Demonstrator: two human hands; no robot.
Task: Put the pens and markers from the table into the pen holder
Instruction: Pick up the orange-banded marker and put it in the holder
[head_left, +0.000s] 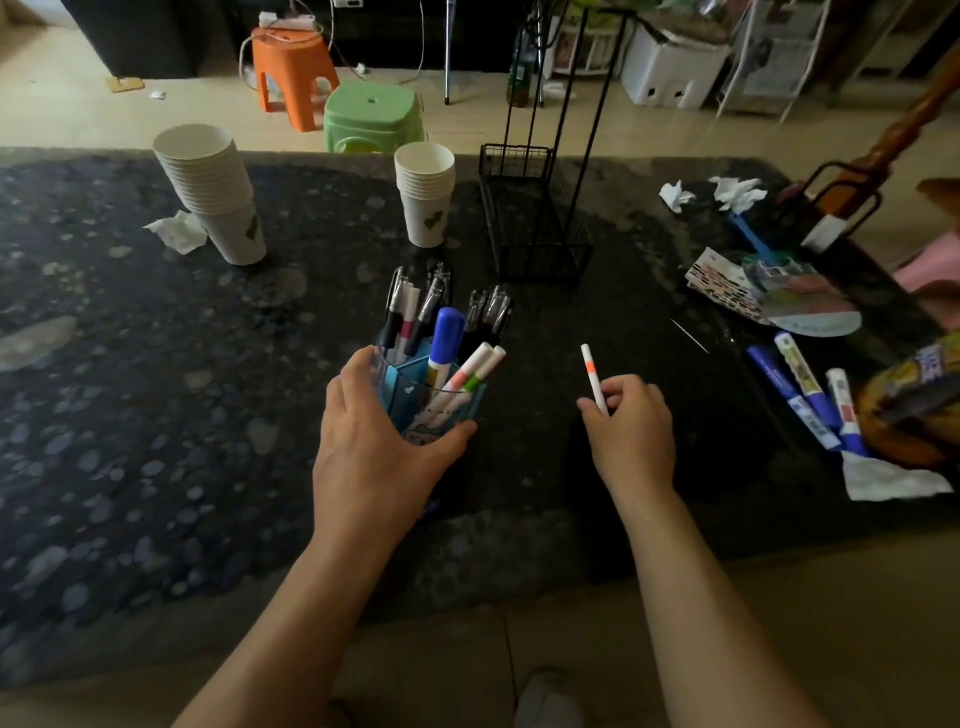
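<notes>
Pen holder (441, 410), clear with blue panels, stands on the dark table (156, 415) near its front edge, slightly left of centre. The left hand (379, 447) wraps it from the near side, fingers spread wide around the left wall and thumb (452, 434) pressed against the right wall. Inside stand a blue marker (448, 332), two white pens (475, 369) with pink and green bands leaning right, and several clip pens (415, 301) at the far side. The right hand (631, 426), just right of the holder and apart from it, is closed narrowly on a white pen with an orange band (592, 376), pinched at its lower end, tip pointing up and far. Three blue-and-white markers (810, 395) lie on the table well to the right, beside a scrap of paper (883, 480). Farther back stand two stacks of paper cups (213, 192) and (426, 192), and an empty black wire rack (540, 228). Crumpled tissues (737, 192) lie at far right.
</notes>
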